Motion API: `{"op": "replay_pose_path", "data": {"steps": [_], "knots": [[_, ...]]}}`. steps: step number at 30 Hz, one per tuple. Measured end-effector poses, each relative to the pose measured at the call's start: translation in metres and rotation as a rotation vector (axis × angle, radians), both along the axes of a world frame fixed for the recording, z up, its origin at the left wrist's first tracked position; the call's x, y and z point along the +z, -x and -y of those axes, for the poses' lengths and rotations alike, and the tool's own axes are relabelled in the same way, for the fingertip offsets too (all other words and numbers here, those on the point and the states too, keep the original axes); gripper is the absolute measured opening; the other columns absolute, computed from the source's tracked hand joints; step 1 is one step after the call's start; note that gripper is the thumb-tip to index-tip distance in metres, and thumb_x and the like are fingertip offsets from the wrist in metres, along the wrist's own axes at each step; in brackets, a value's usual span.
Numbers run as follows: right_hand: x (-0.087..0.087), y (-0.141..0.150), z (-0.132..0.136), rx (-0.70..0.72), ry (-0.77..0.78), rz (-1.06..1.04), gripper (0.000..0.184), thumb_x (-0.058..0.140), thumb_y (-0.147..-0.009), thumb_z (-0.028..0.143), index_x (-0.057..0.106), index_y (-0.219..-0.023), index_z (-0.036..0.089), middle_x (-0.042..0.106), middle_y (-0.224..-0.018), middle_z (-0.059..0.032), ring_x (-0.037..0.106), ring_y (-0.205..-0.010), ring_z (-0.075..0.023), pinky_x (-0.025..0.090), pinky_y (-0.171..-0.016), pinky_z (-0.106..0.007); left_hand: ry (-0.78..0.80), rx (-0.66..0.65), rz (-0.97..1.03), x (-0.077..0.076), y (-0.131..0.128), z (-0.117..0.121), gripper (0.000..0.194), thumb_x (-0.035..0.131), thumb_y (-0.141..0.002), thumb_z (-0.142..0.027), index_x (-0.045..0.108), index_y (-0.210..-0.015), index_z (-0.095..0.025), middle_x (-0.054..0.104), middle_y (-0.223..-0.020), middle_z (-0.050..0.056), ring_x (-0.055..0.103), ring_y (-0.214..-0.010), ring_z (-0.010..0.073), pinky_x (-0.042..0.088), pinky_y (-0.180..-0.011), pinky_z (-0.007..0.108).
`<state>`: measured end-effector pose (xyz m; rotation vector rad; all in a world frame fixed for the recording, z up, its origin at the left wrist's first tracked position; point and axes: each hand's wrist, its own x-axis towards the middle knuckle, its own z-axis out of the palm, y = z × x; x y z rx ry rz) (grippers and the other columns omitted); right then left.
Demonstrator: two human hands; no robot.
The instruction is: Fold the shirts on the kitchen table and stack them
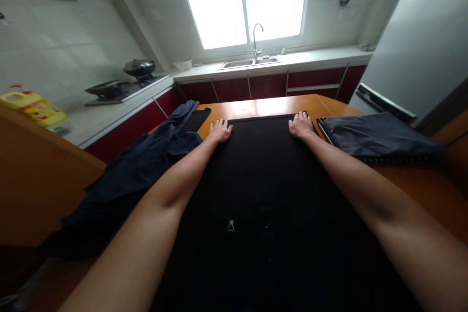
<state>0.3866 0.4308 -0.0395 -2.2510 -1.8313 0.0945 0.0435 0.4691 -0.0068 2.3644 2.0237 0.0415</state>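
A long black piece of cloth (261,156), apparently a garment, lies flat across the wooden table. Its straight far edge runs between my two hands. My left hand (220,131) rests palm down on the far left corner with the fingers stretched out. On the far right corner lies my right hand (300,125), also flat with its fingers extended. Low in the view a small pale mark (230,225) shows against black; whether it is on the cloth or on my own clothing I cannot tell.
Dark blue clothes (157,139) are heaped along the table's left side. Grey folded clothing (376,134) lies at the right, near the fridge (420,34). Beyond the wooden table (263,106) are a sink (237,63), a stove with pans (139,68) and a yellow bottle (34,107).
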Motion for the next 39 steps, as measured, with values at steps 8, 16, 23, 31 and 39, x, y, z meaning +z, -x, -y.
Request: {"op": "replay_pose_path", "data": {"steps": [8, 16, 23, 31, 39], "knots": [[0.008, 0.108, 0.068, 0.434, -0.132, 0.008, 0.059, 0.039, -0.099, 0.023, 0.037, -0.155, 0.003, 0.029, -0.166, -0.0201, 0.021, -0.155, -0.0299, 0.016, -0.125, -0.051, 0.109, -0.554, 0.030, -0.010, -0.069, 0.090, 0.065, 0.025, -0.106, -0.046, 0.021, -0.163, -0.014, 0.018, -0.169, 0.015, 0.014, -0.157, 0.0299, 0.015, -0.124, 0.057], [0.045, 0.117, 0.148, 0.428, -0.119, -0.130, 0.056, 0.035, -0.100, 0.019, 0.040, -0.154, 0.003, 0.031, -0.165, -0.0198, 0.023, -0.155, -0.0307, 0.022, -0.124, -0.052, 0.238, -0.473, 0.122, 0.051, -0.004, 0.121, 0.059, 0.047, -0.101, -0.047, 0.052, -0.148, -0.013, 0.051, -0.153, 0.015, 0.049, -0.142, 0.0276, 0.036, -0.116, 0.031], [0.064, 0.157, 0.228, 0.598, -0.106, -0.202, 0.053, 0.042, -0.103, 0.032, 0.048, -0.150, 0.009, 0.033, -0.164, -0.0203, 0.024, -0.154, -0.0325, 0.024, -0.123, -0.055, 0.203, -0.402, 0.131, 0.091, 0.068, 0.200, 0.057, 0.051, -0.097, -0.047, 0.058, -0.144, -0.015, 0.058, -0.148, 0.011, 0.057, -0.134, 0.0248, 0.039, -0.111, 0.026], [0.042, 0.201, 0.266, 0.809, -0.112, -0.215, 0.052, 0.045, -0.102, 0.034, 0.050, -0.149, 0.012, 0.034, -0.164, -0.0198, 0.024, -0.155, -0.0314, 0.023, -0.123, -0.053, 0.070, 0.048, 0.114, 0.075, 0.147, 0.278, 0.045, 0.057, -0.091, -0.042, 0.070, -0.122, -0.012, 0.067, -0.133, 0.018, 0.064, -0.122, 0.0312, 0.048, -0.096, 0.031], [0.010, 0.206, 0.273, 0.847, -0.051, -0.184, 0.055, 0.045, -0.102, 0.037, 0.050, -0.151, 0.011, 0.034, -0.163, -0.0198, 0.025, -0.155, -0.0305, 0.020, -0.125, -0.051, 0.277, 0.117, 0.250, 0.059, 0.180, 0.292, 0.032, 0.072, -0.071, -0.048, 0.064, -0.081, -0.019, 0.072, -0.081, 0.005, 0.066, -0.074, 0.0218, 0.044, -0.058, 0.026]]}}
